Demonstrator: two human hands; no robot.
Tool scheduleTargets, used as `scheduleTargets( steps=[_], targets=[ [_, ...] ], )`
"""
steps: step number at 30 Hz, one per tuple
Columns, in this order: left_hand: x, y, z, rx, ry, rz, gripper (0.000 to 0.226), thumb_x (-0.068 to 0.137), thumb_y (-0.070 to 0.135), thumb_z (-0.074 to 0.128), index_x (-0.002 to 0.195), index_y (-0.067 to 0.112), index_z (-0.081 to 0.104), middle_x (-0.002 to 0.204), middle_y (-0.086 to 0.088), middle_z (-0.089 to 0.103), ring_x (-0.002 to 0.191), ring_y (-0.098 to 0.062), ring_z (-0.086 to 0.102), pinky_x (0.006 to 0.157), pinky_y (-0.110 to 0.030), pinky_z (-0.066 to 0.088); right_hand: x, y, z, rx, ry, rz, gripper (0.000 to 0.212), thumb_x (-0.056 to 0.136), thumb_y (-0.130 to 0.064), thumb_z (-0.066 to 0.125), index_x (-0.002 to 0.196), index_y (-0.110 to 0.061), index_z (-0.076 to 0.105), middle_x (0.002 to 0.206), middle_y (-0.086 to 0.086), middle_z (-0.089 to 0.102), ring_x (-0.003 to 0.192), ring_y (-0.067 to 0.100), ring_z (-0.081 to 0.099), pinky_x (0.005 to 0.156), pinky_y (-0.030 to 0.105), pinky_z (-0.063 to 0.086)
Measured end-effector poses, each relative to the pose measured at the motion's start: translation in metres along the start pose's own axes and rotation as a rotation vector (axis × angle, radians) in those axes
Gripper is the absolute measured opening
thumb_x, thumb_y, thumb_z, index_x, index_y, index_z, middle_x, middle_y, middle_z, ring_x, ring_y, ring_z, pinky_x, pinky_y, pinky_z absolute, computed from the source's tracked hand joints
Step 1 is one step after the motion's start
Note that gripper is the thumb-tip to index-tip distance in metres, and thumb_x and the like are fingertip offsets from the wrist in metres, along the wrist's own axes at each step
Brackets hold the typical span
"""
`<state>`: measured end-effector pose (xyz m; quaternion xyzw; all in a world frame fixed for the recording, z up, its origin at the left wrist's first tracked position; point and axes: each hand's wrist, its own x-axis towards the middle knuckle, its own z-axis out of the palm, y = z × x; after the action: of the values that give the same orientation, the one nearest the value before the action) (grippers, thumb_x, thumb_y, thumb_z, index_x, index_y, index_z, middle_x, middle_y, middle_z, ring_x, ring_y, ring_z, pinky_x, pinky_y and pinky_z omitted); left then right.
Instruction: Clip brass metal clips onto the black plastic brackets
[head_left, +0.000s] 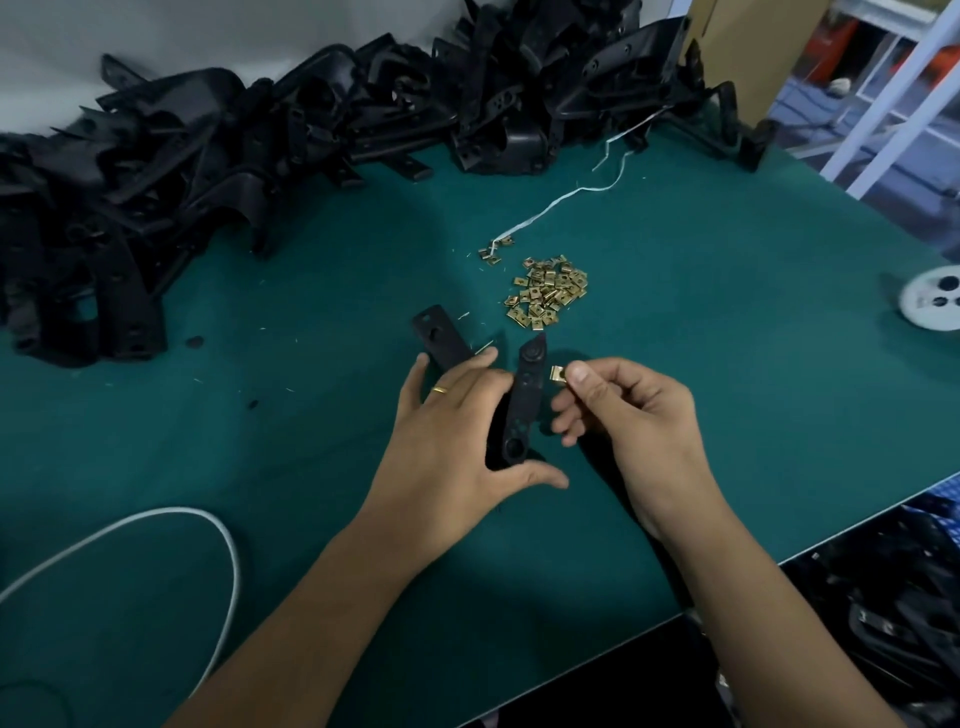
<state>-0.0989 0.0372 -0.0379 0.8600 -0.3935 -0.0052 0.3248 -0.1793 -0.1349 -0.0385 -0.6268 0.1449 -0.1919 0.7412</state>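
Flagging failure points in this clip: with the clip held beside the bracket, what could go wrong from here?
1. The right hand pinches the brass clip by one small end only, so it may slip or twist as it meets the bracket.
2. The left hand holds the bracket raised off the green table, so it could pivot when the clip is pushed on.
3. A dropped clip could land in the clip pile close by.
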Motion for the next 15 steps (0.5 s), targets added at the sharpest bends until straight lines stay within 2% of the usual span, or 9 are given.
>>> scheduleTargets(
  steps=[3, 9, 15],
  targets=[
    [0.0010, 0.0019, -0.0006, 0.049, -0.004, 0.030, 0.087, 0.065, 0.083, 0.068, 0.131, 0.028, 0.056, 0.137, 0.020, 0.058, 0.151, 0.001, 0.024, 0.126, -0.053, 0.010, -0.0011, 0.0007, 0.0006, -0.025, -0.011, -0.011, 0.018, 0.099, -0.022, 0.071, 0.089, -0.008, 0.076, 0.079, 0.016, 0.072, 0.064, 0.022, 0.067, 0.058, 0.028, 0.056],
    [0.0010, 0.0018, -0.0003, 0.154, 0.045, 0.029, 0.086, 0.064, 0.086, 0.065, 0.123, 0.023, 0.060, 0.133, 0.011, 0.063, 0.148, -0.006, 0.035, 0.121, -0.054, 0.022, -0.0023, 0.0024, 0.0015, -0.088, -0.049, -0.021, 0.019, 0.097, -0.027, 0.074, 0.086, -0.011, 0.076, 0.077, 0.014, 0.073, 0.064, 0.024, 0.067, 0.058, 0.028, 0.055],
    [-0.0002, 0.0014, -0.0004, 0.165, 0.009, 0.097, 0.082, 0.062, 0.083, 0.071, 0.115, 0.021, 0.065, 0.122, 0.014, 0.067, 0.145, -0.008, 0.039, 0.118, -0.054, 0.028, -0.0020, 0.0037, -0.0020, -0.126, -0.105, -0.017, 0.018, 0.097, -0.027, 0.072, 0.083, -0.016, 0.076, 0.071, 0.009, 0.069, 0.059, 0.020, 0.062, 0.056, 0.027, 0.052]
  ],
)
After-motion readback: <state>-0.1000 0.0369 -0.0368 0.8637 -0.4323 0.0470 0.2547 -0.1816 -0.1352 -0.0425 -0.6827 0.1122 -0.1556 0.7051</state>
